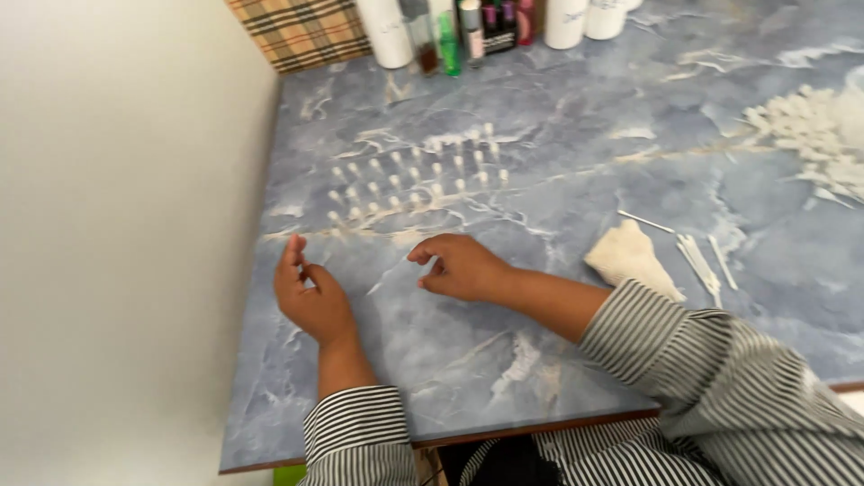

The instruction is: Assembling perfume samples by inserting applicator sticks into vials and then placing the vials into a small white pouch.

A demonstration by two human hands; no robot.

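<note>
Both hands are resting near the tabletop's (630, 117) left edge, holding nothing: the left hand (309, 297) loosely curled, the right hand (459, 266) half-closed. Just beyond them, rows of small upright white nail tips (416, 178) are running diagonally toward the far edge.

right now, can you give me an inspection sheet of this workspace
surface: blue marbled tabletop, brown front edge.
job's things: rows of small pale tips standing beyond the hands.
clutter: cream cloth, thin white sticks, white heap, bottles at the back.
grippers: left hand and right hand rest on the tabletop, fingers curled, holding nothing visible.
cables: nothing seen.
surroundings: pale wall on the left, plaid fabric.
</note>
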